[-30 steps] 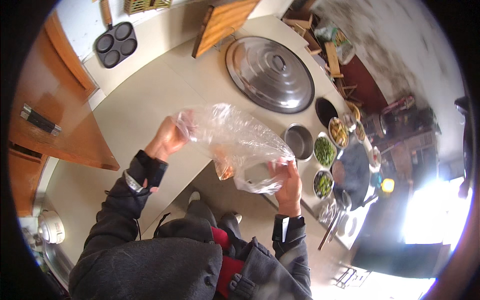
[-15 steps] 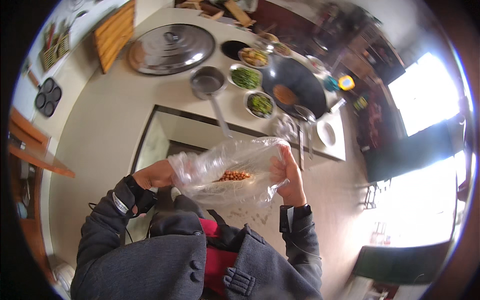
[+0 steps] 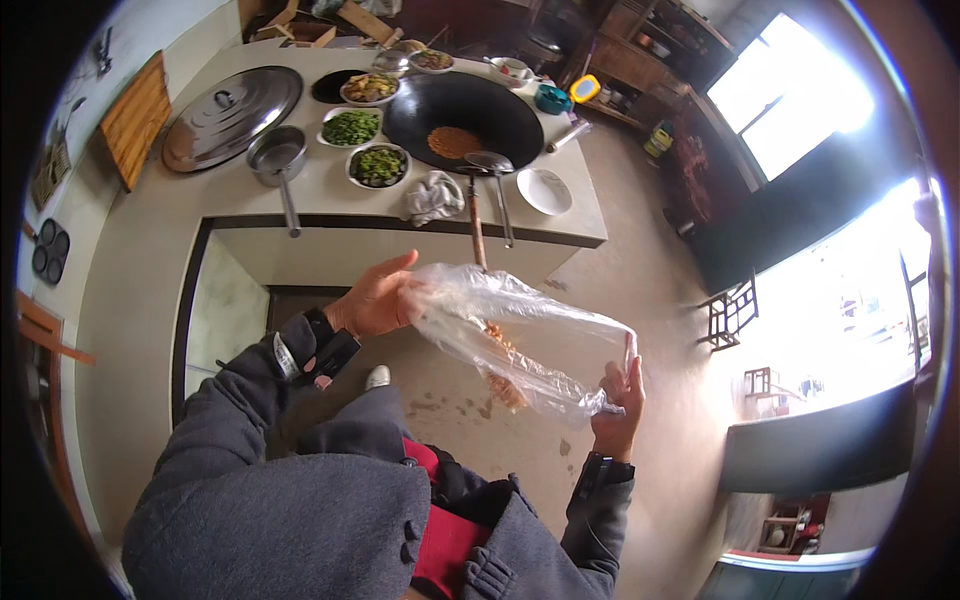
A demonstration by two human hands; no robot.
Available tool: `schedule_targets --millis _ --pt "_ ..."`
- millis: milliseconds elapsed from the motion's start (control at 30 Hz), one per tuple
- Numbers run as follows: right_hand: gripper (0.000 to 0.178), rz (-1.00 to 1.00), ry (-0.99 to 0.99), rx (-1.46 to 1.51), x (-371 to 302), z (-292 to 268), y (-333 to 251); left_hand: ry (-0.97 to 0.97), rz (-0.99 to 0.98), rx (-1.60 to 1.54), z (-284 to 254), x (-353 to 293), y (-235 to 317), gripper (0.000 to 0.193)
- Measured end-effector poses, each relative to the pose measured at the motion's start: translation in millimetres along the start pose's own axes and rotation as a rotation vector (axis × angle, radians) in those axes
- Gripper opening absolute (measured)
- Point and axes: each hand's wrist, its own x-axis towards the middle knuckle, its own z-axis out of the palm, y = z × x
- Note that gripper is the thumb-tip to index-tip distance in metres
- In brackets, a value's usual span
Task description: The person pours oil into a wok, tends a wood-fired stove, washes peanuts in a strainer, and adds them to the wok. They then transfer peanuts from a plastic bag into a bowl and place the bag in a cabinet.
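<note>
A clear plastic bag is stretched between my two hands, in front of the counter and above the floor. Small reddish-brown kernels, peanuts by their look, have gathered in its sagging bottom. My left hand grips the bag's left end, thumb raised. At the opposite end, my right hand has the film bunched in its fingers, with a fingertip pushing up under the edge. Beyond the bag sits a black wok with orange-brown food in its bottom. A ladle rests on the wok's near rim.
Dishes of green vegetables stand left of the wok. A saucepan, a big metal lid, a crumpled cloth and a white plate lie on the counter. A wooden handle juts past its front edge.
The bag has swung to a slant, its right end lower, and the peanuts have slid into a lower fold. My right hand moved right and down. The view has turned toward the right.
</note>
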Motion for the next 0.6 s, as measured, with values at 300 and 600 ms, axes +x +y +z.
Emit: schedule_targets --millis 300,600 --pt "0.046 0.107 0.040 0.073 134.1 -109.6 -83.6 0.196 -0.447 0.830 -5.8 187.5 -19.9 0.041" --pt "0.081 0.454 0.031 -0.472 274.1 -113.7 -155.6 0.189 -0.089 -0.127 -47.4 383.6 34.6 0.035"
